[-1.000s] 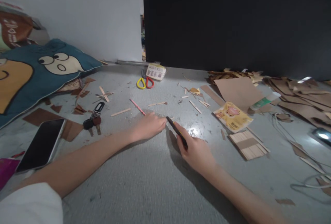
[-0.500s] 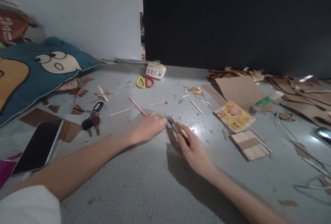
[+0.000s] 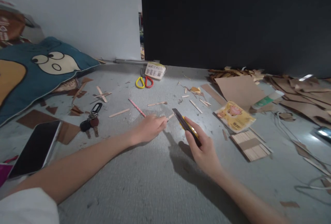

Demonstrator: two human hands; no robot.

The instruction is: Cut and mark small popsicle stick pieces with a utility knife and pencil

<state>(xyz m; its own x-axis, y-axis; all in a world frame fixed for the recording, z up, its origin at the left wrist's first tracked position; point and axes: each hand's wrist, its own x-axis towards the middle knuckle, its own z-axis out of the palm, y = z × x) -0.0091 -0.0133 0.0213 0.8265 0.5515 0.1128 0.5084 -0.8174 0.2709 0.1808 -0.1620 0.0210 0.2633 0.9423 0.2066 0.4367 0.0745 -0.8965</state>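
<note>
My left hand [image 3: 150, 127] pinches a short wooden craft stick [image 3: 170, 116], whose tip sticks out past the fingers to the right. In my right hand [image 3: 204, 148] is a yellow and black utility knife [image 3: 188, 127], its blade out and pointing up and left, apart from the stick. Just beyond my left hand lies a pink patterned pencil-like stick [image 3: 137, 107], its near end hidden by the hand. Another craft stick [image 3: 157, 103] lies a little farther off, dark at one end.
Red and yellow scissors [image 3: 144, 82] lie at the back. A phone [image 3: 36, 148] and keys [image 3: 90, 122] are left, below a blue cushion [image 3: 49, 65]. Right are a yellow packet [image 3: 234, 116], banded craft sticks [image 3: 250, 144], a glue stick [image 3: 268, 99] and cardboard [image 3: 239, 91].
My right hand has drawn the knife back to the right, away from my left fingers. The stick's end now shows beyond them; my left hand stays nearly in place.
</note>
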